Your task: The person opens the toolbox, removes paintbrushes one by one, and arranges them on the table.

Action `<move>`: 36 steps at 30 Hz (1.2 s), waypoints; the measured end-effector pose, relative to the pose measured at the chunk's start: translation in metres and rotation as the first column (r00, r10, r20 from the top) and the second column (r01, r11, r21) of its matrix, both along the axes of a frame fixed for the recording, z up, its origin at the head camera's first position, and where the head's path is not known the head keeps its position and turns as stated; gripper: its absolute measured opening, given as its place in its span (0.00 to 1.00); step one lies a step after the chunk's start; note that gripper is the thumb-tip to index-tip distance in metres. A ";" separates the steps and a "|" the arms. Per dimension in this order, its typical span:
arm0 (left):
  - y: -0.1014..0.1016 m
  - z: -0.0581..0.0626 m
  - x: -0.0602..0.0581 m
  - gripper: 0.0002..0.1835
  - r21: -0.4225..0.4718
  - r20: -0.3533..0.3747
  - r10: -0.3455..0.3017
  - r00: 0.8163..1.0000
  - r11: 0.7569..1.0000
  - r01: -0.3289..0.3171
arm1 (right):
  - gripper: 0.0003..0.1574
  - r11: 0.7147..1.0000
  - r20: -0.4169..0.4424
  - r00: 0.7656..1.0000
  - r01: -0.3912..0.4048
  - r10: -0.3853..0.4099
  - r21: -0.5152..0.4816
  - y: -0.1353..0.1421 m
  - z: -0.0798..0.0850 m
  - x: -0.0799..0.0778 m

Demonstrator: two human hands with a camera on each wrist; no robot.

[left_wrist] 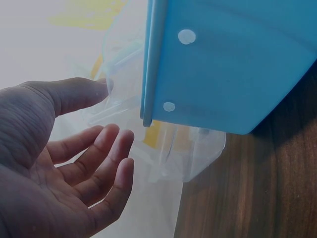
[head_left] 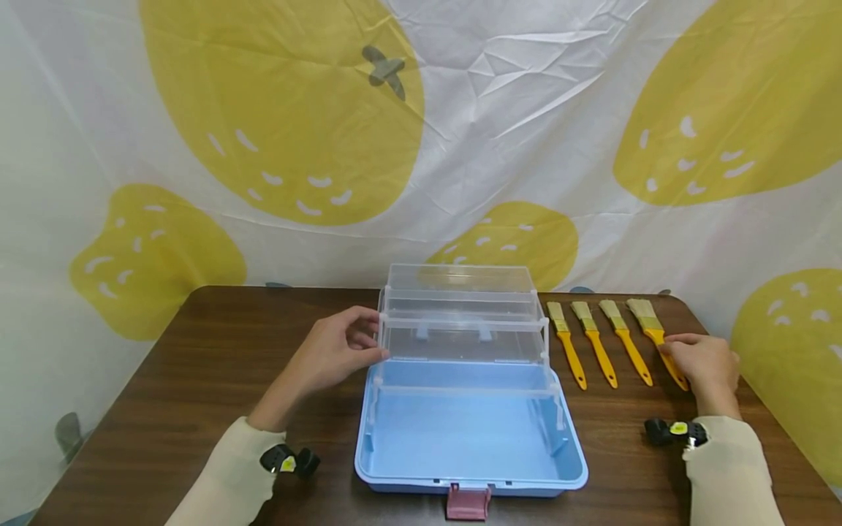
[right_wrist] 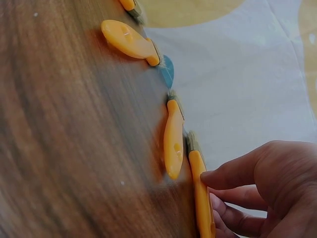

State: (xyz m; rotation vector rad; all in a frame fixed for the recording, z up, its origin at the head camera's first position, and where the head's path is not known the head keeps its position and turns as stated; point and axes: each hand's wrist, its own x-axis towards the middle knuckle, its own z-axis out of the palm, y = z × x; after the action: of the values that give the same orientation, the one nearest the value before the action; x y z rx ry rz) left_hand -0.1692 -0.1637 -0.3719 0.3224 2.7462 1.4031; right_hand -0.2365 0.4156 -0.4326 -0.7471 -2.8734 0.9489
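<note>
At the right of the table in the head view, my right hand (head_left: 707,369) pinches the yellow handle of the widest, rightmost paintbrush (head_left: 650,320), its thumb on the near side. In the right wrist view the brush (right_wrist: 200,193) appears low on the table with the fingertips against its handle. My left hand (head_left: 338,343) is at the left side of the clear folding trays (head_left: 460,307) of a blue storage box (head_left: 470,446). Its thumb touches or nearly touches the clear plastic edge; the fingers (left_wrist: 111,153) are loosely bent, with nothing held between them.
Three more yellow-handled paintbrushes (head_left: 572,358) lie in a row between the box and my right hand. A pinkish latch (head_left: 468,504) hangs at the box's front. The brown wooden table (head_left: 217,380) meets a lemon-patterned cloth (head_left: 473,146) behind.
</note>
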 end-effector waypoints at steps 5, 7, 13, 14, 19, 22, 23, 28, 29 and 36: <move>0.000 0.000 0.000 0.26 0.003 -0.003 -0.003 1.000 1.000 0.003 | 0.32 1.000 -0.015 1.000 -0.016 0.017 0.019 0.001 0.001 0.000; -0.001 0.000 0.000 0.26 0.007 -0.003 -0.005 1.000 1.000 0.005 | 0.31 1.000 -0.019 1.000 -0.020 0.020 0.019 0.002 0.000 0.000; -0.001 0.000 -0.001 0.26 0.009 0.000 -0.004 1.000 1.000 0.004 | 0.31 1.000 -0.022 1.000 -0.009 0.009 0.003 0.001 0.002 0.000; -0.001 0.000 -0.001 0.26 0.008 0.001 -0.003 1.000 1.000 0.003 | 0.32 1.000 -0.023 1.000 -0.004 0.004 -0.002 0.001 0.002 0.000; 0.000 0.000 -0.001 0.26 0.007 0.007 0.000 1.000 1.000 0.000 | 0.34 0.999 -0.051 0.999 0.016 -0.018 -0.038 0.001 0.005 0.002; 0.000 0.000 -0.001 0.26 0.006 0.006 -0.001 1.000 1.000 0.001 | 0.36 0.998 -0.083 0.996 0.008 -0.014 -0.064 -0.002 0.011 0.003; 0.000 0.000 -0.001 0.26 0.005 0.006 -0.001 1.000 1.000 0.001 | 0.36 0.998 -0.096 0.995 0.001 -0.007 -0.069 -0.004 0.013 0.003; 0.000 0.000 0.000 0.26 0.005 0.006 -0.002 1.000 1.000 0.002 | 0.34 0.996 -0.160 0.984 -0.084 0.077 -0.039 -0.021 0.029 0.001; 0.000 0.000 0.000 0.26 0.006 0.007 -0.002 1.000 1.000 0.002 | 0.34 0.993 -0.173 0.979 -0.112 0.104 -0.033 -0.025 0.032 0.001; 0.000 0.000 0.000 0.26 0.006 0.013 0.003 1.000 1.000 -0.003 | 0.31 0.964 -0.265 0.931 -0.266 0.253 -0.012 -0.058 0.055 0.004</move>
State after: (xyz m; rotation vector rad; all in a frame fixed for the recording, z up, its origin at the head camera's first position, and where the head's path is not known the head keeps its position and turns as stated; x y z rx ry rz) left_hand -0.1687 -0.1637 -0.3716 0.3089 2.7334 1.4096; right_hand -0.2329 0.3579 -0.3772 -0.2201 -2.7638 1.0551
